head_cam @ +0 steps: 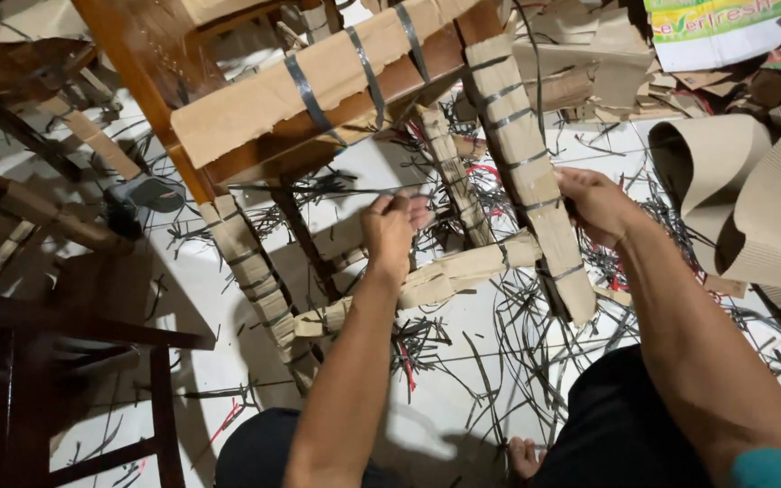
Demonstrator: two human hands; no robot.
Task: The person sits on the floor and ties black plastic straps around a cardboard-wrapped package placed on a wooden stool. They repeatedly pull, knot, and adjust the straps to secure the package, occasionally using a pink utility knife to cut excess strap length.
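A wooden chair frame lies tipped on the white floor, its legs and rails wrapped in brown cardboard bound with dark plastic strapping. My left hand is closed on a thin dark strap that runs off to the left, pulled taut. My right hand grips the cardboard-wrapped leg from its right side, near a strap band. A lower wrapped rung passes just under my left wrist.
Cut strap scraps litter the floor. A curled sheet of corrugated cardboard lies at right, with piled cardboard pieces at top right. Dark wooden furniture stands at left. My knees and a bare foot are at the bottom.
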